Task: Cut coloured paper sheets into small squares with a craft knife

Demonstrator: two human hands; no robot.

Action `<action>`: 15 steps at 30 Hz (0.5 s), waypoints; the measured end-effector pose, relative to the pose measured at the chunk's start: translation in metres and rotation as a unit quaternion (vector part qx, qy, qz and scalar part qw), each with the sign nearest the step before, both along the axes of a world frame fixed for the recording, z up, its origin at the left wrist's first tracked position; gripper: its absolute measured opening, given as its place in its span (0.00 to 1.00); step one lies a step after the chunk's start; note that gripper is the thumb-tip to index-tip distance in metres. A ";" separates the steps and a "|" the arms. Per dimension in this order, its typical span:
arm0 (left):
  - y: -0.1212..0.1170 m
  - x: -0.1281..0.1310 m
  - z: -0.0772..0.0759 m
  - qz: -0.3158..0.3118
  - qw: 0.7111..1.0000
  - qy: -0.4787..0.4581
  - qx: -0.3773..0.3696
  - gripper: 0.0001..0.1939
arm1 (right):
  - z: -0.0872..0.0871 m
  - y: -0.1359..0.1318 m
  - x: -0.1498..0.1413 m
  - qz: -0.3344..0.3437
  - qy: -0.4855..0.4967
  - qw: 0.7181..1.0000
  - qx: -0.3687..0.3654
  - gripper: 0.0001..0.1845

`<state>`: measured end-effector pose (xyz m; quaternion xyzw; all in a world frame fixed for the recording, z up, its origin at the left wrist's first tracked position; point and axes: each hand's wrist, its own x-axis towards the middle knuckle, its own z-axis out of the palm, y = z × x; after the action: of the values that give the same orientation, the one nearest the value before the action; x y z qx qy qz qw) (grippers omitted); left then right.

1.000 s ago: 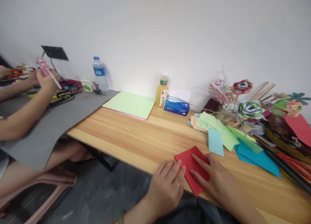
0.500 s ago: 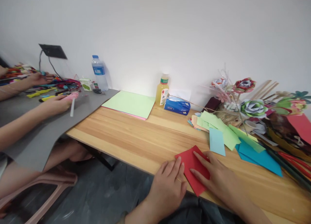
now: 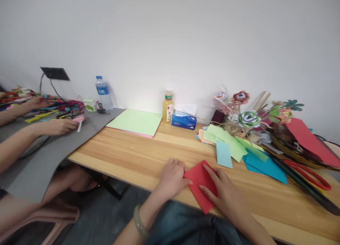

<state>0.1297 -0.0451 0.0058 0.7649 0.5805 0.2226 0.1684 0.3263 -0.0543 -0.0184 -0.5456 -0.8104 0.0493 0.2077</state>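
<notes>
A folded piece of red paper (image 3: 199,181) lies at the wooden table's front edge, its corners turned at an angle. My left hand (image 3: 173,179) has its fingers curled at the paper's left corner, the thumb reaching over onto it; the fingertips are hidden. Spread across the right part of the paper, my right hand (image 3: 227,193) presses it flat with index finger and thumb apart. A light blue paper slip (image 3: 224,154) and a pile of green paper pieces (image 3: 225,138) lie beyond my right hand.
Light green sheets (image 3: 135,121), a juice bottle (image 3: 168,108) and a blue tissue pack (image 3: 183,121) stand by the wall. Paper flowers (image 3: 249,118), blue paper (image 3: 268,167) and red-handled scissors (image 3: 308,174) are at right. At left, another person's hand (image 3: 62,126) holds a pink item.
My left hand has gone from fingers laid along the paper's left edge to fingers curled at its left corner. The right hand stays spread on the paper. The camera view has shifted.
</notes>
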 end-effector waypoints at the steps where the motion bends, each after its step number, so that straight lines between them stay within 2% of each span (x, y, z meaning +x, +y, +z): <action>1: 0.000 0.000 0.000 -0.001 1.000 -0.018 -0.005 0.08 | -0.003 -0.001 0.002 -0.007 0.017 1.000 0.002 0.30; 4: -0.003 0.003 0.005 0.006 0.994 -0.106 -0.036 0.06 | -0.009 -0.003 0.010 -0.031 0.068 0.996 0.045 0.36; 6: -0.007 0.005 0.013 0.001 0.984 -0.166 -0.065 0.06 | -0.004 -0.005 0.016 -0.049 0.095 0.989 0.101 0.38; 8: -0.012 0.008 0.026 -0.021 0.976 -0.202 -0.078 0.05 | 0.011 -0.011 0.022 -0.057 0.111 0.979 0.159 0.38; 10: -0.017 0.013 0.040 -0.049 0.969 -0.228 -0.077 0.04 | 0.034 -0.020 0.026 -0.035 0.109 0.972 0.205 0.33; 12: -0.023 0.020 0.052 -0.072 0.956 -0.272 -0.085 0.04 | 0.057 -0.029 0.027 0.020 0.102 0.974 0.202 0.22; 14: -0.029 0.029 0.060 -0.074 0.932 -0.339 -0.102 0.05 | 0.075 -0.037 0.026 0.066 0.126 0.981 0.131 0.12; 15: -0.031 0.033 0.062 -0.067 0.918 -0.374 -0.112 0.06 | 0.080 -0.040 0.025 0.076 0.150 0.982 0.084 0.12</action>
<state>0.1627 -0.0762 0.0681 0.6393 0.4439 0.4142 0.4719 0.3516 -0.0938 0.0621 -0.4494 -0.8104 0.0784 0.3676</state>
